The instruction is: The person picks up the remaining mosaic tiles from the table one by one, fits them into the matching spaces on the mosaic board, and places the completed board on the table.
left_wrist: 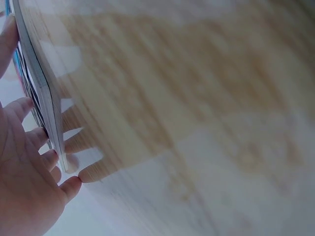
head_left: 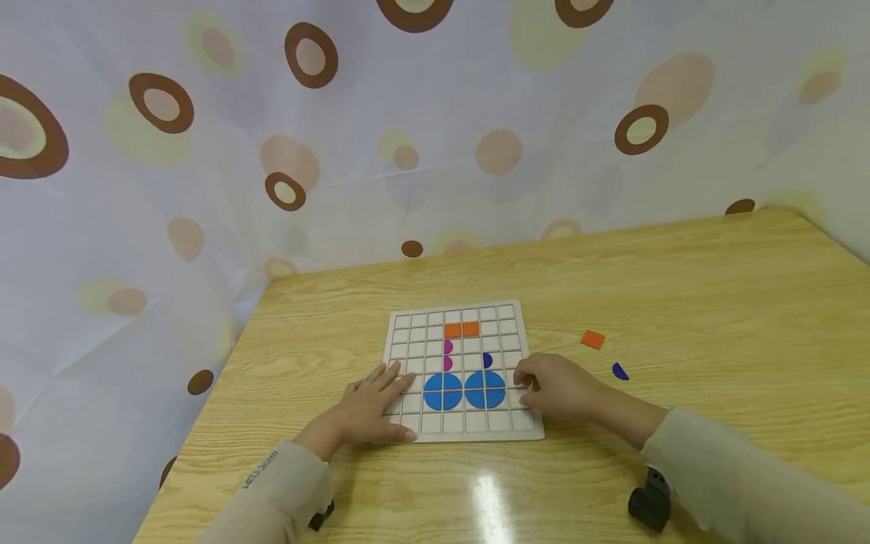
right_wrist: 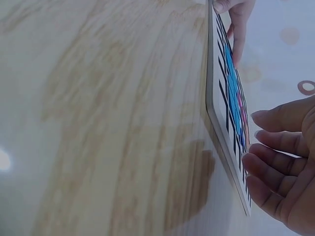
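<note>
A white grid board [head_left: 428, 425] lies flat on the table, in front of the person. My left hand [head_left: 370, 406] rests with spread fingers over its left edge; the left wrist view shows those fingers [left_wrist: 37, 137] along the rim. At the right edge, my right hand [head_left: 560, 387] hovers with loosely bent fingers, thumb apart and nothing between them. Two light-blue circles [head_left: 433, 381] made of quarter pieces fill cells low on the board. Above them sit two magenta half-circles [head_left: 448, 363], a dark-blue half-circle [head_left: 487, 360] and two orange squares [head_left: 452, 330].
Right of the board, a loose orange square [head_left: 593, 339] and a loose dark-blue half-circle [head_left: 620, 372] lie on the wooden table [head_left: 714, 317]. A patterned cloth [head_left: 435, 113] hangs behind the table's far edge. Each wrist carries a black camera [head_left: 650, 502].
</note>
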The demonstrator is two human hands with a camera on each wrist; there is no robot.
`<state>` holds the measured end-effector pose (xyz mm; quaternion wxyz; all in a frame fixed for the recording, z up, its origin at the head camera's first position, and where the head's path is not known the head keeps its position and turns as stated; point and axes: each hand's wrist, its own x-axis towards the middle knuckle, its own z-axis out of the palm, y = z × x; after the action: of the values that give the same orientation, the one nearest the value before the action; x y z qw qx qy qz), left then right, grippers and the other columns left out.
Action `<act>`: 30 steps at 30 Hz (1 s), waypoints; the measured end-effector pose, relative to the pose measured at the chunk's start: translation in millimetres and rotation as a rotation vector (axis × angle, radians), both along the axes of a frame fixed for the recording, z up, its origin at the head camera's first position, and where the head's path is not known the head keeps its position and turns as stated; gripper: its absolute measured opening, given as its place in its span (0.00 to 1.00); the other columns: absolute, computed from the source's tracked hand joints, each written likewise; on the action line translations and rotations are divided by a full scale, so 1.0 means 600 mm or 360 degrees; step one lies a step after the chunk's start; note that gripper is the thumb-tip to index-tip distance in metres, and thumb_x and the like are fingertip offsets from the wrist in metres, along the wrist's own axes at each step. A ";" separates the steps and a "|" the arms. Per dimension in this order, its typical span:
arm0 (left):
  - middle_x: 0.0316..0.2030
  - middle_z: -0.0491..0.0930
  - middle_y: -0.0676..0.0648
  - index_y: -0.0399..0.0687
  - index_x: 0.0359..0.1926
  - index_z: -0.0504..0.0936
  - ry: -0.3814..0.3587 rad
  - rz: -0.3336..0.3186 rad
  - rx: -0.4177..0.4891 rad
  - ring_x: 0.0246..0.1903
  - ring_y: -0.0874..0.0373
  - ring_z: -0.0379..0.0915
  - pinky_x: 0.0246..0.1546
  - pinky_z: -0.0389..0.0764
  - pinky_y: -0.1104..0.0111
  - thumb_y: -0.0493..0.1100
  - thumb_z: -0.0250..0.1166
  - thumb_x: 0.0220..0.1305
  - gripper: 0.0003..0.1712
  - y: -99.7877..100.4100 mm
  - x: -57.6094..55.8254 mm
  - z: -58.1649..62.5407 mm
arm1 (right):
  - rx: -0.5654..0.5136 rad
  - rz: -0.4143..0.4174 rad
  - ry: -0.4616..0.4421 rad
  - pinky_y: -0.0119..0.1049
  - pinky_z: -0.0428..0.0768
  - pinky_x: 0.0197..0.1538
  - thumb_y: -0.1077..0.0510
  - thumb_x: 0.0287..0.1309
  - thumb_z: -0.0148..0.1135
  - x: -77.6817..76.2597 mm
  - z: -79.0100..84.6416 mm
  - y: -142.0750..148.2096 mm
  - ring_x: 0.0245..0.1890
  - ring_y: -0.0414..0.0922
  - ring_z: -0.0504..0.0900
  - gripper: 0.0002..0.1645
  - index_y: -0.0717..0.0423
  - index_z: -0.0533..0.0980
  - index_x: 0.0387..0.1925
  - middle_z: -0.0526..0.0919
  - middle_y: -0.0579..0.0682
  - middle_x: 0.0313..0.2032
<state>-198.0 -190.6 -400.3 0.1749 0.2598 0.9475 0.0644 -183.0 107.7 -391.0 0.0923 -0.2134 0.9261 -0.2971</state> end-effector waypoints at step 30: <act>0.65 0.41 0.46 0.55 0.65 0.51 0.0015 -0.0005 0.0014 0.63 0.48 0.32 0.53 0.46 0.46 0.68 0.57 0.44 0.49 -0.001 0.000 -0.002 | -0.0147 -0.0118 0.0013 0.38 0.72 0.34 0.64 0.45 0.60 0.007 0.005 0.115 0.31 0.44 0.73 0.13 0.66 0.74 0.35 0.76 0.49 0.30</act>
<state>-197.9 -191.1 -401.3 0.1695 0.2623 0.9476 0.0671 -178.8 176.9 -388.1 0.0674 -0.1841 0.9191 -0.3418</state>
